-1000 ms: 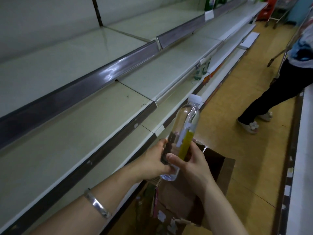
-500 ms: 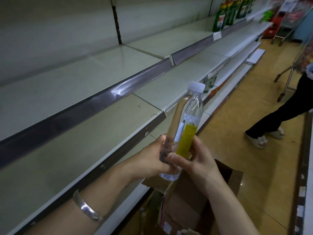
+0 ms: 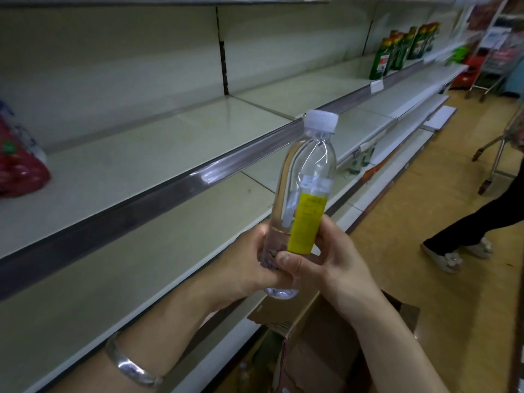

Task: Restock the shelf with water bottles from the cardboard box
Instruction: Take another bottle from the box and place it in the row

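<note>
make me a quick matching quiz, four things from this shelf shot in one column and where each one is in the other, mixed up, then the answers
Things:
1. water bottle
2. cardboard box
3. green bottles
4. red bag

Places:
A. far end of the upper shelf
B. on the floor below the hands
C. left edge of the upper shelf
D. held upright in both hands

Pairs: 1-D, 2-B, 3-A, 4-C

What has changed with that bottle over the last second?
Both hands, left hand and right hand, have raised the water bottle from over the cardboard box up toward the shelf. The two-handed grip on its lower part is unchanged, and it stays upright, cap on.
</note>
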### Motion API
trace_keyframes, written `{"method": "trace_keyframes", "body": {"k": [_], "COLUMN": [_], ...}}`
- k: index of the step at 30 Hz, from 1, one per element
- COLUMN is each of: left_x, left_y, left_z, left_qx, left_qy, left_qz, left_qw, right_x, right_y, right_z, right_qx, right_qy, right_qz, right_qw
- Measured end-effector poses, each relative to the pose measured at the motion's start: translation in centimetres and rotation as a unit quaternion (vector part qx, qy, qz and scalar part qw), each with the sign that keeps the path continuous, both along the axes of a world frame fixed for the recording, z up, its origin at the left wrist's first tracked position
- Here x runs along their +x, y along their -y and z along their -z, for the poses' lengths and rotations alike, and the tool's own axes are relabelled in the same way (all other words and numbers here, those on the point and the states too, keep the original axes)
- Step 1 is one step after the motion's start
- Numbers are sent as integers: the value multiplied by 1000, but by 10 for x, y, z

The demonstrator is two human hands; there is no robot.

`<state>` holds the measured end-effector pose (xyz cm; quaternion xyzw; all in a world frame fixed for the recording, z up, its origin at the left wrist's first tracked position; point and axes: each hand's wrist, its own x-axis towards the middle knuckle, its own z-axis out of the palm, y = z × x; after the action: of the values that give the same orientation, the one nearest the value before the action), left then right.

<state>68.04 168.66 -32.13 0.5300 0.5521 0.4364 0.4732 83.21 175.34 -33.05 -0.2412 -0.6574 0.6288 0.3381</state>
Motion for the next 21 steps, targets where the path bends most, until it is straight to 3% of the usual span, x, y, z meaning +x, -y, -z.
{"method": "trace_keyframes", "body": {"k": [21], "left_x": [-25], "left_y": [40], "left_z": [-46], "left_qx": [109], "left_qy": [-18], "left_qz": [-112], "left_qw": [988], "right_x": [-46], "right_y": [22], "right_z": [-58], "right_qx": [114], "right_qy": [28], "right_qz": [-29], "right_qw": [993]}}
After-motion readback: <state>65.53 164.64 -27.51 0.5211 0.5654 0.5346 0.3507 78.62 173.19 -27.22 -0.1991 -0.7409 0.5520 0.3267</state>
